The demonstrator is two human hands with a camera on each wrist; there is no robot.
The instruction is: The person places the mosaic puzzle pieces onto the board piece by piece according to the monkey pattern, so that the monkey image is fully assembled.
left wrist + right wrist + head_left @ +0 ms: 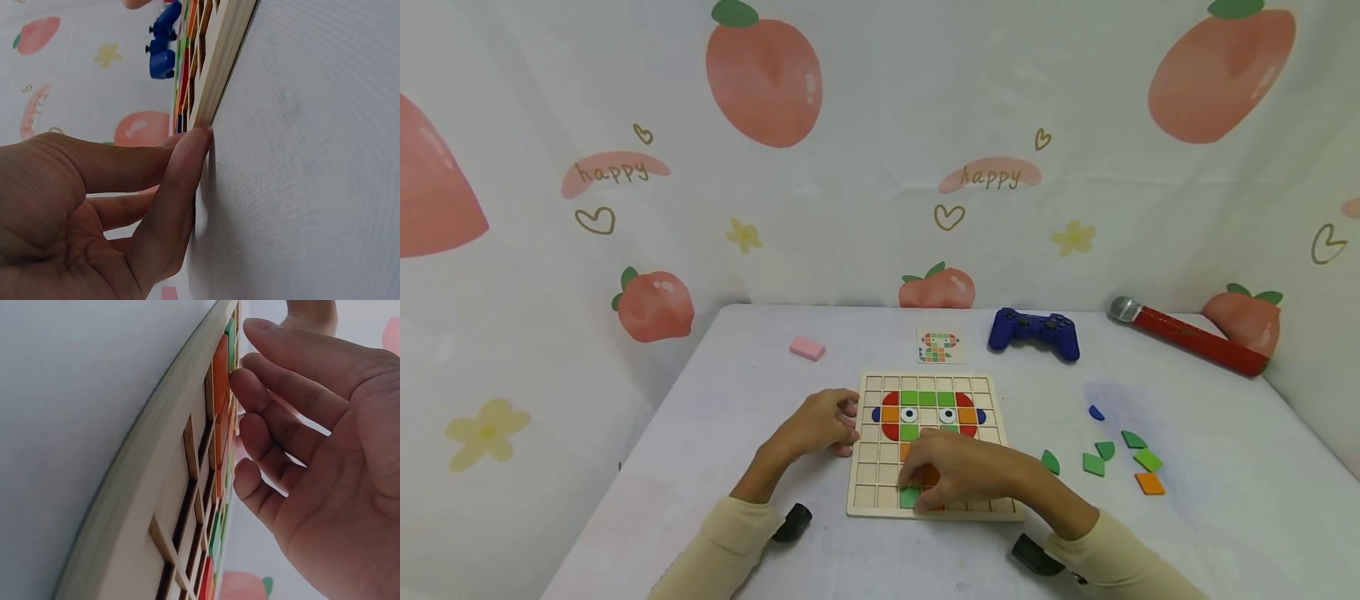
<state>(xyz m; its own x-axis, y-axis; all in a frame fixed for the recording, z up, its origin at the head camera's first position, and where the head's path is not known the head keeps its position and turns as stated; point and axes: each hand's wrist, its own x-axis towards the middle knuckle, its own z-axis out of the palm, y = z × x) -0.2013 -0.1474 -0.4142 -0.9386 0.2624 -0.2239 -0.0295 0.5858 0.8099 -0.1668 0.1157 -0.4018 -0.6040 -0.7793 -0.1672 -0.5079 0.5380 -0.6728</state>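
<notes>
Pale wooden grid board w/ coloured tiles set in it lies flat on the white bench, lower centre of frame. Left hand is half-bent at its left edge, tips touching the rim but not clamped on it, prob. to stop it sliding. Right hand is over the board's lower part, fingers & thumb loosely apart, nothing seen gripped, near a flat green tile; can't quite tell if tips touch it. Small printed card sits just above the board, prob. for easy viewing. Loose flat green tiles, orange square tile & blue half-round tile lie mid-right, prob. for right-side reach.
</notes>
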